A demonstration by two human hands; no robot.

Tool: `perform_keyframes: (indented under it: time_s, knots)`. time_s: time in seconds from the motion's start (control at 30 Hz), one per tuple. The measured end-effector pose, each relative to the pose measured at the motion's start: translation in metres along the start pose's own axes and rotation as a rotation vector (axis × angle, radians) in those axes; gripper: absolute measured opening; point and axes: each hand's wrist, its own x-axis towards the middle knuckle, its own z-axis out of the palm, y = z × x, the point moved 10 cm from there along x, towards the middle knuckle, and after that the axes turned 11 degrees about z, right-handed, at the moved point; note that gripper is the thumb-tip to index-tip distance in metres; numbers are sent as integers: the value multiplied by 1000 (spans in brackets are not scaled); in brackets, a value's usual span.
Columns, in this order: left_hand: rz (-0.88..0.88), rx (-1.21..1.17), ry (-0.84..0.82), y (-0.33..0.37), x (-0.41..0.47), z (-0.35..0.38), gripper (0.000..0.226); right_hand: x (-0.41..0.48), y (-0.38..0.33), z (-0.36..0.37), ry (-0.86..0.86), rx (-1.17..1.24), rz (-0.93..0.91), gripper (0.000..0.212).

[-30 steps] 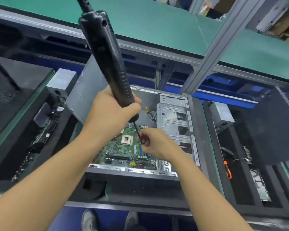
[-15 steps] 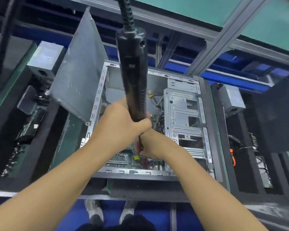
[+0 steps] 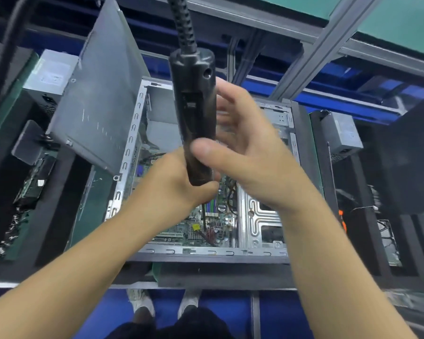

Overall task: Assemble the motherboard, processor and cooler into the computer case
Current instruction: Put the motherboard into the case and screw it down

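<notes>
Currently you're on screwing down the motherboard (image 3: 181,232); no cooler in view, socket hidden behind your hands. Your left hand (image 3: 171,184) is wrapped round the low end of the electric screwdriver (image 3: 196,113). Your right hand (image 3: 252,165) is spread, thumb across the barrel, fingers blurred. The bit (image 3: 203,216) points down by the yellow sticker (image 3: 195,227). Next: seat it square on a screw and keep the driver plumb. The green board lies flat in the computer case (image 3: 206,252), left of the drive cage (image 3: 262,216).

The left hand (image 3: 171,184) is gripping the bottom of a black screwdriver (image 3: 196,111) upright above the motherboard (image 3: 181,231) in the open case (image 3: 206,252), while the right hand (image 3: 250,162) is touching it with its thumb.
</notes>
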Motion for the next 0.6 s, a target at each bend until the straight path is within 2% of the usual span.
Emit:
perform_keyframes:
  time_s: [0.1,0.2,0.33,0.43,0.5,0.6]
  knots:
    - [44,-48,15,4,1,7,28,10,-8,12,156,-76,-2,53]
    - [37,-80,31,4,2,10,29,12,-11,5,359,-69,-12,35]
    - [128,-53,-37,12,4,13,29,10,-18,-5,405,-30,-66,22]
    - [150,7,-290,1,0,15,38,10,-19,-11,390,-2,-78,21]
    - [45,110,-515,-30,-7,20,46,9,-17,-13,386,19,-78,20]
    - [-61,527,-867,-79,-20,44,40,8,-16,-15,385,46,-98,24]
